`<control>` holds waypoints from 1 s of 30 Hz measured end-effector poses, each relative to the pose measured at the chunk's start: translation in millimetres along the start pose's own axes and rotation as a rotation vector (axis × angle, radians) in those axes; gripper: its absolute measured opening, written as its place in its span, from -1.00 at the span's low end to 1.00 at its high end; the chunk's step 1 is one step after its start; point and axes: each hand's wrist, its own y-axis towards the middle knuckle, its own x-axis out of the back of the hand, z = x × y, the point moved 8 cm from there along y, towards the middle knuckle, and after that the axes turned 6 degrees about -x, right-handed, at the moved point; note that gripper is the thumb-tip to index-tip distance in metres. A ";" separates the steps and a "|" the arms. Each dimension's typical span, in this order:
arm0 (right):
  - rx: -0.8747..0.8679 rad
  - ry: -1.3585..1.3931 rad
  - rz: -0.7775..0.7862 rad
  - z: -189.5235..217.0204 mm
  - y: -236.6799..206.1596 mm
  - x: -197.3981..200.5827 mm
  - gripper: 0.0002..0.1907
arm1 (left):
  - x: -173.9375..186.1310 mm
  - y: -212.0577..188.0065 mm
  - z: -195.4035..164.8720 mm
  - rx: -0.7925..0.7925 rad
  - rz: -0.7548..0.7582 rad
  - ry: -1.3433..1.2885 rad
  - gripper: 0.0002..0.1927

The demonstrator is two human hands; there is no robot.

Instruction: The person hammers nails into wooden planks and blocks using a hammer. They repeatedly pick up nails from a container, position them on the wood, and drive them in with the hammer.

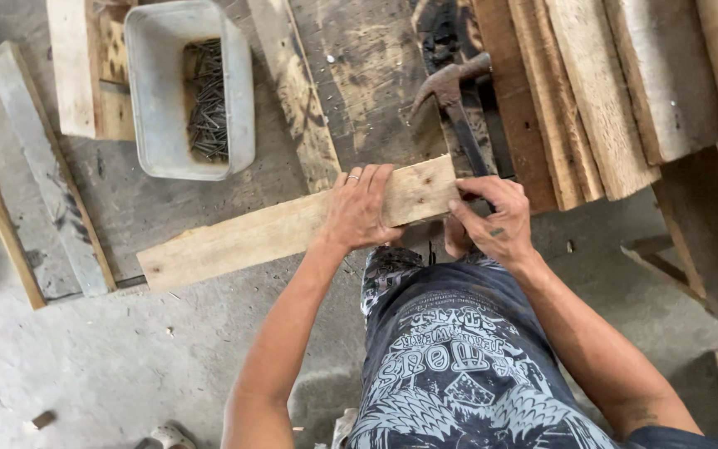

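A pale wooden plank [243,237] lies across my knee, running from lower left to upper right. My left hand [359,208] presses flat on the plank near its right end, a ring on one finger. At that end of the plank my right hand [488,220] has its fingers curled; whether it pinches something small I cannot tell. A rusty claw hammer [452,100] stands just beyond my right hand, head up, its dark handle passing down behind the fingers.
A white plastic tub [159,100] with several nails [207,100] sits at the upper left on the concrete floor. Stacked boards [608,91] fill the upper right. Loose wooden strips [43,166] lie at the left. My patterned shorts [450,357] fill the lower centre.
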 end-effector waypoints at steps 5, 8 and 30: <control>-0.008 0.062 0.043 -13.7 -0.1 0.9 -0.75 | -0.5 -4.0 -0.1 -0.047 -0.078 0.010 0.12; -0.107 0.089 0.002 -31.1 14.7 16.7 -0.85 | -7.6 -4.3 4.0 -0.026 -0.031 0.031 0.14; -0.161 -0.728 0.097 -83.1 83.2 -15.2 -0.57 | 112.4 -50.0 144.5 0.268 -0.337 -0.252 -0.33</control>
